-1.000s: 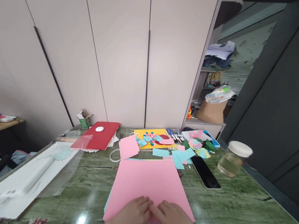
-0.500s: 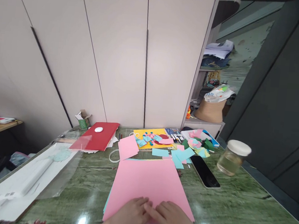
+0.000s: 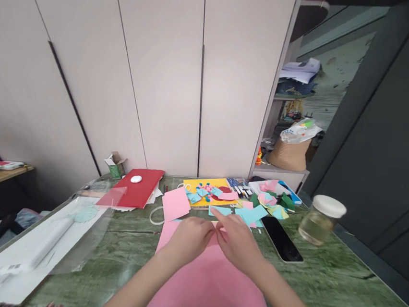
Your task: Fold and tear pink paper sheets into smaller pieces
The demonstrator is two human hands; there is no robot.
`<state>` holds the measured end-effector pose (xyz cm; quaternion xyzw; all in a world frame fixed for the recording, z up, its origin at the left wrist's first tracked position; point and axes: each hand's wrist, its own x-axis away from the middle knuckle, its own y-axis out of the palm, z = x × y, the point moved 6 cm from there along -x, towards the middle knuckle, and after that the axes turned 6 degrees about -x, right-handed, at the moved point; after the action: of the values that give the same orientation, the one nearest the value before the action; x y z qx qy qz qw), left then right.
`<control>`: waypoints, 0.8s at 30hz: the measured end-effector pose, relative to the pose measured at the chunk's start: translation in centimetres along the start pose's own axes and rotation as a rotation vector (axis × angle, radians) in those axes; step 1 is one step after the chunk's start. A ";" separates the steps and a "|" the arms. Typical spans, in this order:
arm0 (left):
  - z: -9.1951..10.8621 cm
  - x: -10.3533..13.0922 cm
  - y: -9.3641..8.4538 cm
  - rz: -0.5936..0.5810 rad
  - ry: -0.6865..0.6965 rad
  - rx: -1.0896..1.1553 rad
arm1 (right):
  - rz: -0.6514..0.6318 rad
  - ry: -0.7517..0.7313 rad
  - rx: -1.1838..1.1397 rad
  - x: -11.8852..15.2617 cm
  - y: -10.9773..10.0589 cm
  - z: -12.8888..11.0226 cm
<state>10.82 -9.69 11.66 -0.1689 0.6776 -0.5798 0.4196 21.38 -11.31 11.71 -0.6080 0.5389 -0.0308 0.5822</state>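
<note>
A stack of large pink paper sheets (image 3: 206,289) lies on the table in front of me, with a blue sheet edge showing beneath. Both hands are over its far edge, close together and nearly touching. My left hand (image 3: 193,234) is closed, knuckles up, thumb and fingers curled towards the centre. My right hand (image 3: 237,241) is closed in a pinch, its index finger pointing forward to the left. Whatever lies between the fingertips is hidden. Just beyond are a small pink sheet (image 3: 176,205) and light blue paper pieces (image 3: 251,216).
A phone (image 3: 282,239) and a lidded jar (image 3: 321,220) stand to the right. At the back are a yellow sheet (image 3: 207,182) with small folded papers, a red folder (image 3: 143,186) and a small green box (image 3: 115,165). A white glue gun (image 3: 51,240) lies on the left.
Both hands have moved forward from the near edge of the pink stack to its far edge. Their fingers have gone from lying flat to curled inward.
</note>
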 end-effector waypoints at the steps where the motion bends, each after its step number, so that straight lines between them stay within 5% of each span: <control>1: -0.1 -0.9 -1.1 0.003 0.004 -0.013 | -0.001 0.019 -0.022 -1.2 -0.7 0.0; 5: -0.8 -2.6 -3.4 -0.032 -0.023 -0.041 | 0.010 0.068 -0.158 -4.0 -2.2 0.0; 11: -1.8 -2.8 -2.8 -0.041 -0.020 -0.008 | -0.107 0.213 -0.414 -4.5 -1.7 1.7; 19: -5.8 -2.0 -4.0 -0.021 -0.148 0.255 | -0.062 0.399 -0.233 -3.4 -4.6 9.6; 21: -6.2 -1.8 -4.2 -0.011 -0.164 0.287 | 0.037 0.412 -0.169 -3.3 -5.9 9.6; 24: -5.5 -2.0 -3.7 -0.024 -0.153 0.307 | 0.133 0.266 -0.122 -3.9 -6.3 6.3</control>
<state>6.88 -5.67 15.69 -0.1546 0.5450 -0.6671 0.4838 27.87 -6.00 16.66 -0.5958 0.6512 -0.0397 0.4685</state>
